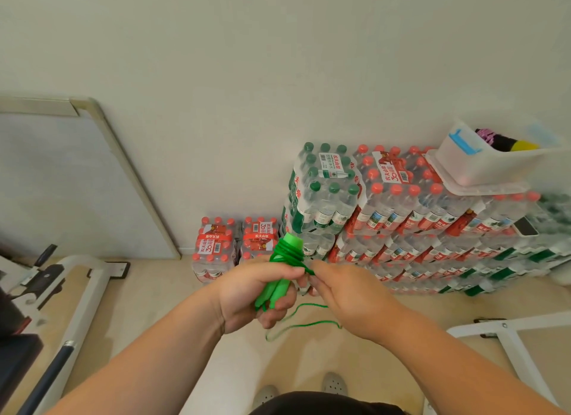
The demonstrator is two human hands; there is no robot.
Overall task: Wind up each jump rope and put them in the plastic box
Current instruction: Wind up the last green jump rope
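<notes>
My left hand (253, 294) grips the two green handles of a jump rope (285, 260), held upright in front of me. Several turns of green cord are wound round the handles' upper part. My right hand (343, 294) pinches the cord just right of the handles. A loose loop of cord (296, 325) hangs below both hands. The clear plastic box (482, 164) with a blue clip stands at the upper right on stacked water bottles. Inside it lie wound ropes in purple, black and yellow (506, 142).
Shrink-wrapped packs of water bottles (401, 216) are stacked against the wall, from centre to right. A whiteboard (71, 179) leans on the wall at left. White frames stand at lower left (80, 291) and lower right (513, 346). My shoes (333, 383) are on the beige floor.
</notes>
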